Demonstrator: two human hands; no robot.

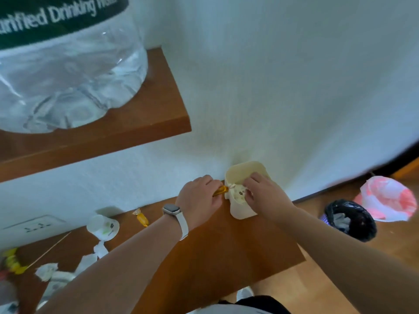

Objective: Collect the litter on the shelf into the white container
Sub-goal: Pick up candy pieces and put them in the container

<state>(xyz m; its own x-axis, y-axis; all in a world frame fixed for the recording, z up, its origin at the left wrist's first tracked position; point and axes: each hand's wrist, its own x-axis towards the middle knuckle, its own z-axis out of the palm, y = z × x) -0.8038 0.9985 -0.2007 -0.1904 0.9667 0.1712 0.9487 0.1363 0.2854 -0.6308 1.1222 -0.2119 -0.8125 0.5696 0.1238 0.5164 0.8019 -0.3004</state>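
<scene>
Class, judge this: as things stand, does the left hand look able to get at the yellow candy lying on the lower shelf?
Probably yes: the yellow candy lies uncovered beside the left hand, though it already holds a wrapper.

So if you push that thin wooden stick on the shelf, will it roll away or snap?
The stick looks round and very thin, so a sideways push would probably roll it along the flat shelf. It likely weighs almost nothing. Being so slender, it could snap if bent or gripped hard. It lies flat, so a hand may need fingernails to lift it.
</scene>
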